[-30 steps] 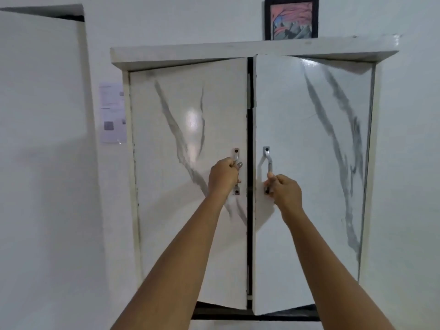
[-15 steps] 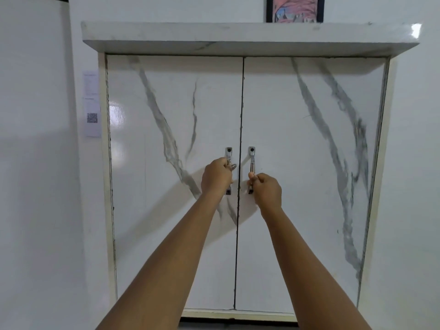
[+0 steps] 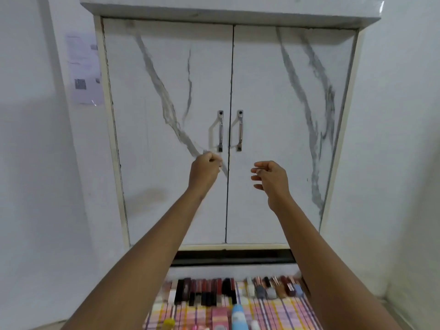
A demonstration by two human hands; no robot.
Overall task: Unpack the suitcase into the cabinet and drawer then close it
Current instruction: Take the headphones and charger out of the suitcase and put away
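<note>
The white marble-patterned cabinet (image 3: 166, 139) has both doors closed, and its two metal handles (image 3: 230, 131) stand side by side at the middle seam. My left hand (image 3: 204, 171) hangs just below the left handle with its fingers curled and holds nothing. My right hand (image 3: 270, 178) is below the right handle, its fingers loosely bent and apart, also holding nothing. Under the cabinet an open drawer (image 3: 238, 303) with a checked lining holds rows of lipsticks, small bottles and tubes. The suitcase is out of view.
A paper sheet with a QR code (image 3: 83, 70) is stuck on the white wall left of the cabinet. A dark gap (image 3: 233, 257) runs between the cabinet base and the drawer. White wall stands on both sides.
The two doors went from ajar to fully closed. Both hands have let go of the handles and dropped below them. The view has tilted down, showing the open drawer.
</note>
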